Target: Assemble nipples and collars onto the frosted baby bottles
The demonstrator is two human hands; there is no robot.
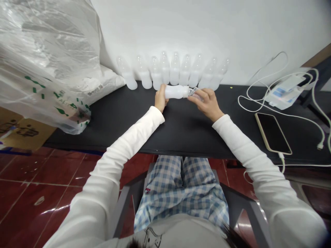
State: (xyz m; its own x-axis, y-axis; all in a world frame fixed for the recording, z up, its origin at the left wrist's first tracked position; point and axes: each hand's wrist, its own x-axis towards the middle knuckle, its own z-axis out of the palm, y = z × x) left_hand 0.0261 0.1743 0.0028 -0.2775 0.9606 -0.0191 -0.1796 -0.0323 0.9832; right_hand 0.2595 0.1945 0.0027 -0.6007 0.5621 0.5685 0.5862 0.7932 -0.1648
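My left hand (160, 97) is closed around the base end of a white squeeze bottle (176, 92), which lies sideways above the black table. My right hand (206, 103) pinches a clear plastic cap (196, 93) at the bottle's neck end. Whether the cap touches the neck or sits slightly apart, I cannot tell. Behind my hands, several matching white bottles with clear pointed caps stand in a row along the wall, among them an upright bottle (175, 69) near the middle and a leftmost bottle (127, 73).
A large translucent plastic bag (49, 62) fills the left of the black table (178, 134), above a cardboard box (28, 132). On the right lie a phone (273, 133) with a charging cable, a white power strip (286, 93) and looped white cords.
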